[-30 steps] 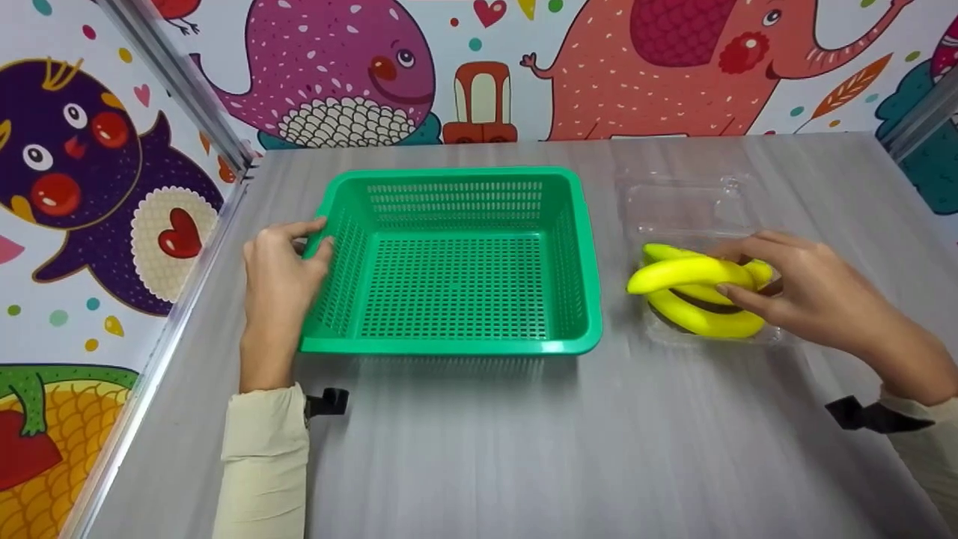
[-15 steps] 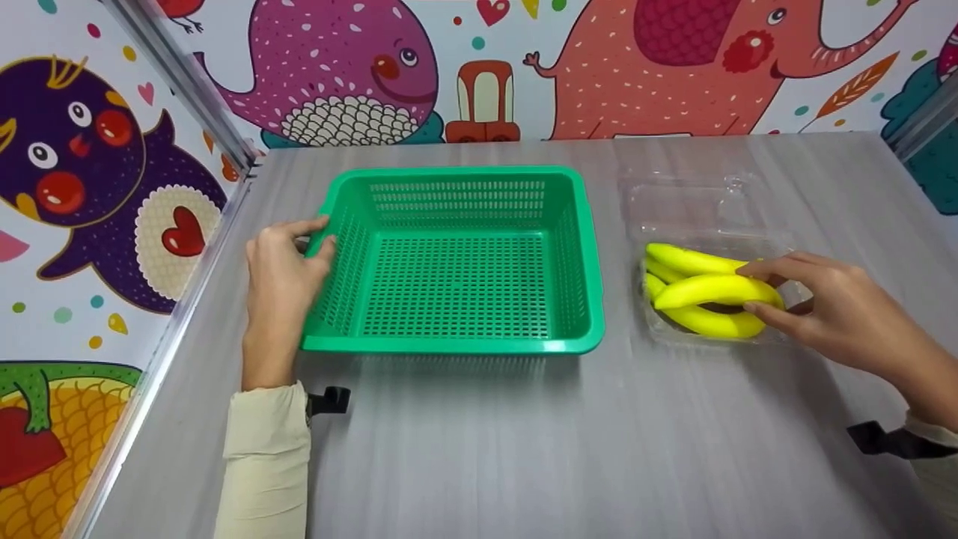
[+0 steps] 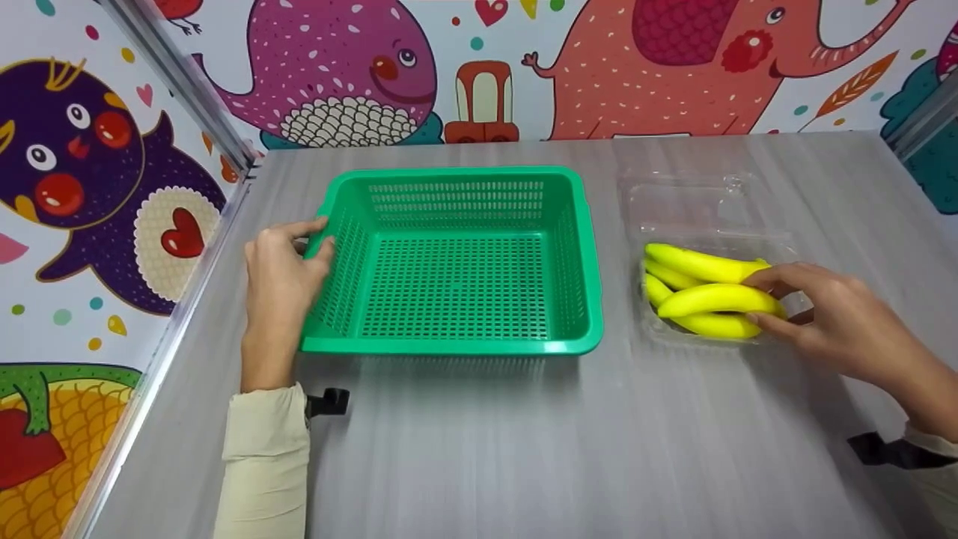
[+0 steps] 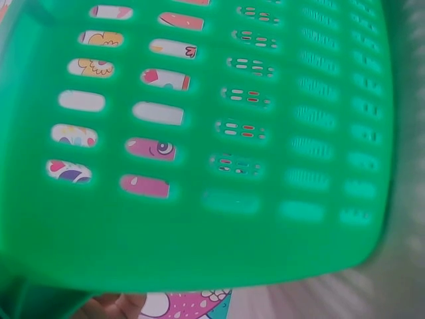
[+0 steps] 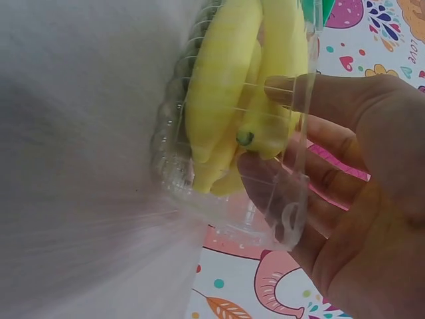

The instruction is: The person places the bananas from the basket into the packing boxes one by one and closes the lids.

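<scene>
My left hand (image 3: 281,273) grips the left rim of an upright green plastic basket (image 3: 449,346), thumb inside and fingers at the rim. In the left wrist view, the slotted basket wall (image 4: 259,246) fills most of the picture, with a bit of the hand (image 4: 113,307) below. On the right, several yellow bananas lie in a clear plastic box (image 3: 651,329). My right hand (image 3: 838,311) pinches the right end of the uppermost front banana (image 3: 715,299) between thumb and fingers. The right wrist view shows the thumb on that banana (image 5: 282,60) near its stem end; the box wall partly covers the fingers.
The box's clear lid (image 3: 685,206) lies folded open behind it. Basket and box stand side by side on a grey wood-grain table (image 3: 479,449). Cartoon-printed panels (image 3: 337,67) rise at the back and left, joined by a metal corner post (image 3: 179,75).
My right hand has moved right and slightly toward me, bringing the held banana lower into the box, over the front ones. The left hand and basket have stayed put.
</scene>
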The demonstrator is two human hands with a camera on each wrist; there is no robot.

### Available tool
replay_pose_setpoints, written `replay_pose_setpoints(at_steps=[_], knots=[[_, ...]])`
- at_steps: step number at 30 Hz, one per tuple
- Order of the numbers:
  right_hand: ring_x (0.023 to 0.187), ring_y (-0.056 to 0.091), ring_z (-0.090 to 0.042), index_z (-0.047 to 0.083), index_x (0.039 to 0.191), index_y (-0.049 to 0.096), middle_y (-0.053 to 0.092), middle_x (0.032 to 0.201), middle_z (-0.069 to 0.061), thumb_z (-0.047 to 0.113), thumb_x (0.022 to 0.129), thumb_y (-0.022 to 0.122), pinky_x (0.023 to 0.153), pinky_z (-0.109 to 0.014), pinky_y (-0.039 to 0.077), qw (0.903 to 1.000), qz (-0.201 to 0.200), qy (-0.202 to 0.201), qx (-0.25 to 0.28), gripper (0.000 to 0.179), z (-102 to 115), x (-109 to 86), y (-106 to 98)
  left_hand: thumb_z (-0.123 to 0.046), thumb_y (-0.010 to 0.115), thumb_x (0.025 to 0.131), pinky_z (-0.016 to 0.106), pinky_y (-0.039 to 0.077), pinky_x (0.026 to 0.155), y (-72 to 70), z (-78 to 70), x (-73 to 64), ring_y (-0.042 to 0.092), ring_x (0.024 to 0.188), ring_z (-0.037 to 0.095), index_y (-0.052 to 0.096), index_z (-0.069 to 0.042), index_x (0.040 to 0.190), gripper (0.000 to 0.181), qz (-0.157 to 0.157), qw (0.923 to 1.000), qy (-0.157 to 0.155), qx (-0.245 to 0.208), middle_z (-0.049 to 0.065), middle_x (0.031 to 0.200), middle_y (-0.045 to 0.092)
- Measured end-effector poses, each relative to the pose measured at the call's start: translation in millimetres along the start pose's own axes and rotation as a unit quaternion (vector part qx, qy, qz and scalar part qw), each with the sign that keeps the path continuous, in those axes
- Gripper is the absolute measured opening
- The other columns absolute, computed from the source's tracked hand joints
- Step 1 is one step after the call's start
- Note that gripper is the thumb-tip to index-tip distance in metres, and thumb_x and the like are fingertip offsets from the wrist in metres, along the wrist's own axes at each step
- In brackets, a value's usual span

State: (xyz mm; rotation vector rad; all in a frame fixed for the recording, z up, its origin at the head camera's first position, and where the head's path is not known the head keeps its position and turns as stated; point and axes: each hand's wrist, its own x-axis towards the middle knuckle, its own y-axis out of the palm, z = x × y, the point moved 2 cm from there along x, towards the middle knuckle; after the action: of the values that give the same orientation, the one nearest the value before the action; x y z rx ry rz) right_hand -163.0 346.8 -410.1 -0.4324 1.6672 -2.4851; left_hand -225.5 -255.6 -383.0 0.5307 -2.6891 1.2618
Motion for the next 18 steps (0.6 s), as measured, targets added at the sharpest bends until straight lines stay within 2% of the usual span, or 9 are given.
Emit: replay_pose_setpoints(at_steps=[6,15,18], knots=[[0.098,0.073,-0.037,0.004,0.123,0.073,0.073,0.121,-0.021,0.004,0.085,0.092,0.065,-0.042,0.066,1.0,0.001,0.004,-0.005,0.043,-2.4,-1.8,1.0,-0.016,0.074,0.103,0.047,0.061,0.082,0.3,0.5,-0.1,0.076,0.116,0.039,0.077,-0.011,0.136,0.034,0.004,1.0,0.001,0.003,0.02,0.141,0.072],[0.101,0.073,-0.038,0.005,0.128,0.072,0.072,0.125,-0.022,0.004,0.087,0.09,0.07,-0.049,0.066,0.9997,0.02,0.003,-0.012,0.045,-4.5,-0.5,1.6,-0.017,0.074,0.102,0.025,0.049,0.068,-0.7,1.5,0.5,0.077,0.113,0.035,0.078,-0.013,0.135,0.033,0.002,0.9999,0.006,0.01,0.019,0.139,0.073],[0.101,0.072,-0.037,0.005,0.129,0.073,0.073,0.126,-0.023,0.004,0.087,0.09,0.071,-0.049,0.066,0.9997,0.022,0.003,-0.013,0.045,-6.1,0.4,1.3,-0.017,0.074,0.102,0.025,0.048,0.066,-0.8,1.1,0.6,0.077,0.113,0.036,0.078,-0.013,0.135,0.033,0.004,0.9999,0.005,0.01,0.018,0.14,0.073]])
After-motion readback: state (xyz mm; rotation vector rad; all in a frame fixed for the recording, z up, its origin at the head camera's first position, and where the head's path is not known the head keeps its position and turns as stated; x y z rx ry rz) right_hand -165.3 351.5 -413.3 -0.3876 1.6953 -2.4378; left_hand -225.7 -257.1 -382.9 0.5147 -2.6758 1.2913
